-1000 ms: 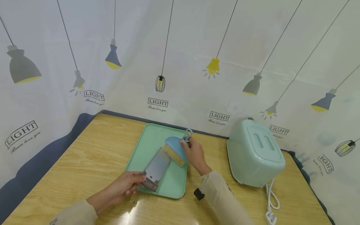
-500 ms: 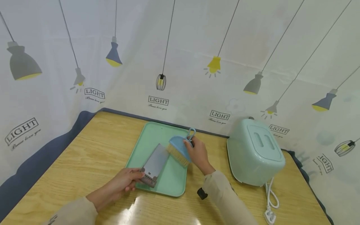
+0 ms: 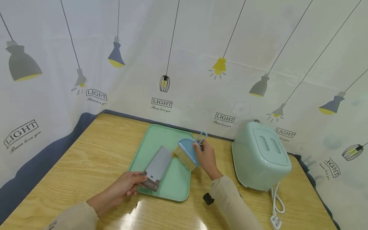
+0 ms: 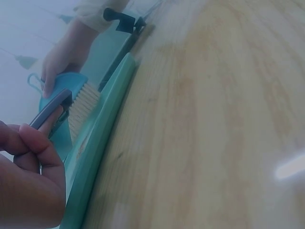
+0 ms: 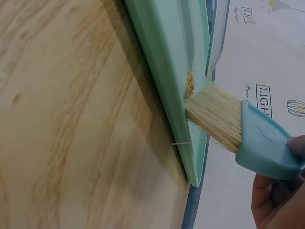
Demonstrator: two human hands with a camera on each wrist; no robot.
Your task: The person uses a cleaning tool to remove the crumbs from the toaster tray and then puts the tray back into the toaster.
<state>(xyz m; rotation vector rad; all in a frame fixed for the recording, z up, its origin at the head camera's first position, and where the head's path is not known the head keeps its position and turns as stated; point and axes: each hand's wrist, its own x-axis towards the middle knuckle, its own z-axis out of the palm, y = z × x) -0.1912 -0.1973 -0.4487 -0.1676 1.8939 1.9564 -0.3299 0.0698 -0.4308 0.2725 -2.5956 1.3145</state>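
"left hand (image 3: pixel 127 184), what has it got?"

"a flat grey metal panel (image 3: pixel 159 163) with slots along its near end. the thumb lies on top and the fingers curl beneath, so that hand is closed on the slotted end."

"and where is the panel?"

"over the mint-green tray (image 3: pixel 179 190), slanting, its far end pointing forward and a bit to the right. in the left wrist view it looks raised off the tray."

"the right hand (image 3: pixel 206 158)?"

"closed too, pinching a blue hand brush (image 3: pixel 188 148) close to the base of its loop handle (image 3: pixel 205 133). the thumb shows on the blue body; some of the fingers are hidden behind."

"do the bristles (image 3: pixel 186 158) touch the panel?"

"they sit just beside its far right corner, above the right part of the tray. whether they touch, i can't tell."

"any mess?"

"brown crumbs (image 5: pixel 190 85) on the tray, right by the bristle tips; the right wrist view shows them best."

"what else is on the table (image 3: pixel 100 150)?"

"a mint-green toaster (image 3: pixel 248 159), well to the right of the tray. its white cord (image 3: pixel 274 201) loops down to a plug (image 3: pixel 276 221) in front. behind everything hangs a pale backdrop (image 3: pixel 189 86) printed with lamps."
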